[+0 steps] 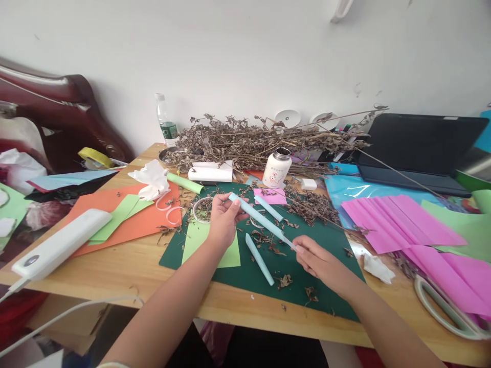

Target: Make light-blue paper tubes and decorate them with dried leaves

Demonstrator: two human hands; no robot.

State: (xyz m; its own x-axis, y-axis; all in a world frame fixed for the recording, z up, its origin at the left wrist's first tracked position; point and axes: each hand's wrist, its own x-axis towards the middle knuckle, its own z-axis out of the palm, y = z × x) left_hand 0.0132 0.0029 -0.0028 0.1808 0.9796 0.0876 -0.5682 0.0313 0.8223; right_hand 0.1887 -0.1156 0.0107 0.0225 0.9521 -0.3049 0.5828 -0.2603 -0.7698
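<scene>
My left hand (222, 217) pinches the upper end of a rolled light blue paper tube (261, 218). My right hand (316, 259) pinches the tube's thin lower tip. The tube is held slanted above a dark green cutting mat (330, 291). Two more light blue paper tubes lie on the mat: one (260, 258) below the held tube, another (268, 208) just behind it. A light green paper sheet (197, 237) lies under my left wrist.
Dried twigs (261, 138) are piled along the wall, with crumbs over the mat. A white bottle (276, 168), pink folded paper (399, 222), orange paper (130, 225), a white device (57, 245), a laptop (418, 148) and a tape ring (448, 306) crowd the wooden table.
</scene>
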